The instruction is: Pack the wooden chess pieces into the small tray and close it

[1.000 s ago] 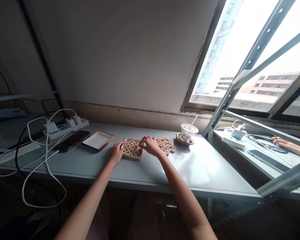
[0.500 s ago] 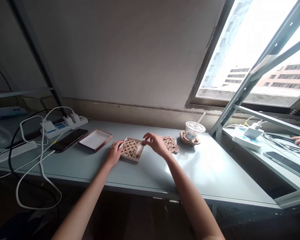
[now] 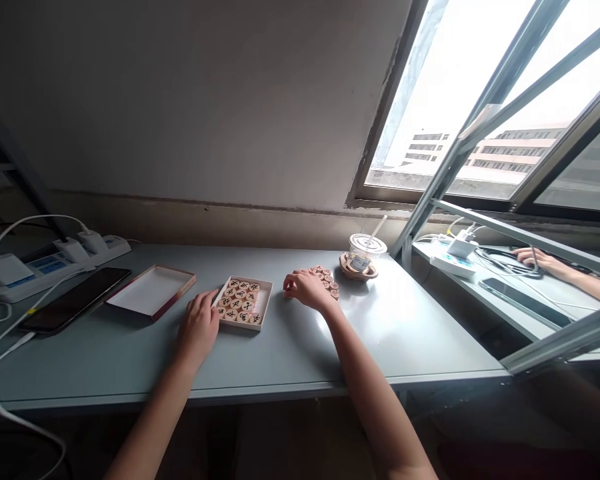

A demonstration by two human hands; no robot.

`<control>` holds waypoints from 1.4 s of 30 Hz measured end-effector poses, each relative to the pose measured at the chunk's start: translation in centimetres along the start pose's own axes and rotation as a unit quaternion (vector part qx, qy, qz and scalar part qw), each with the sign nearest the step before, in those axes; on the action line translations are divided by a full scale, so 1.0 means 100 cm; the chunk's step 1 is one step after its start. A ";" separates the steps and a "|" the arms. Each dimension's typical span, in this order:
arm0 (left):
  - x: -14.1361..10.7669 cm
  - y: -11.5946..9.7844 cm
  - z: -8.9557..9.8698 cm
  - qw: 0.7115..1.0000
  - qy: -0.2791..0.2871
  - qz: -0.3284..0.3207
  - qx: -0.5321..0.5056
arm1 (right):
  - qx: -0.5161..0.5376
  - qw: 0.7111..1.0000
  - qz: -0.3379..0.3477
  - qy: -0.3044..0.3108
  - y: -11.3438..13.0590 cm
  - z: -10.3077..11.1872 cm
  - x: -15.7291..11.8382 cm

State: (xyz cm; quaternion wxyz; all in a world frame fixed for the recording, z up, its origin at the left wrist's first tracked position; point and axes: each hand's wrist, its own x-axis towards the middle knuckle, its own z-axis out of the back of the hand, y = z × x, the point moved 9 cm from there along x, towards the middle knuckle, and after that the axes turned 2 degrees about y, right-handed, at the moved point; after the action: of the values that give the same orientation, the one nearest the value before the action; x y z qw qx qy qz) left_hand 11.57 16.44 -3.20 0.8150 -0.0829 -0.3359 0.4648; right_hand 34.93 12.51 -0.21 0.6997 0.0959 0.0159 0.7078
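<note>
A shallow open box [image 3: 267, 304] stands on the grey desk, with rows of round wooden pieces [image 3: 240, 301] marked in black inside and a bare strip along its right side. My left hand [image 3: 200, 325] rests against the box's left edge, fingers bent around that side. Right of the box, my right hand [image 3: 304, 289] is low over the desk with its fingers curled together around a round piece [image 3: 289, 293], mostly hidden by the fingertips. Just beyond that hand lies a cluster of round pieces with red marks [image 3: 327, 277], partly covered by it.
A box lid [image 3: 153, 291] lies left of the box, then a black phone [image 3: 75, 300], a power strip [image 3: 55, 267] and white cables. A lidded cup with a straw [image 3: 365, 252] stands behind right. Another person's hand [image 3: 537, 260] is at far right.
The view has turned right, so desk things sit further left. My right hand has moved away from the box's right edge, toward the red-marked pieces. My left hand stays at the box.
</note>
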 end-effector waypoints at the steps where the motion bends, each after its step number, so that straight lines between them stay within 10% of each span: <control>1: 0.000 0.000 -0.001 1.000 0.007 -0.002 0.016 | -0.013 1.000 -0.009 -0.004 -0.003 0.000 0.000; 6: 0.000 0.001 -0.001 0.996 0.017 0.003 0.086 | -0.005 0.999 -0.007 -0.050 -0.001 0.010 -0.003; 13: 0.001 0.000 -0.002 0.993 0.030 0.009 0.118 | 0.085 0.979 0.187 -0.009 0.076 -0.001 -0.015; 26: -0.001 0.001 -0.004 0.993 0.052 0.014 0.108 | 0.212 0.962 0.162 0.062 0.084 -0.007 -0.013; 42: -0.001 0.001 -0.005 0.996 0.052 0.003 0.069 | 0.131 0.990 -0.002 0.050 -0.021 0.001 -0.012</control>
State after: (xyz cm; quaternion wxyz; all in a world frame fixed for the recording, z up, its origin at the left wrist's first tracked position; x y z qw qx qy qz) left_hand 11.79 16.47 -3.73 0.8341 -0.0516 -0.2595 0.4840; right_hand 36.99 11.38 -0.60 0.6807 0.1511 0.1432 0.7024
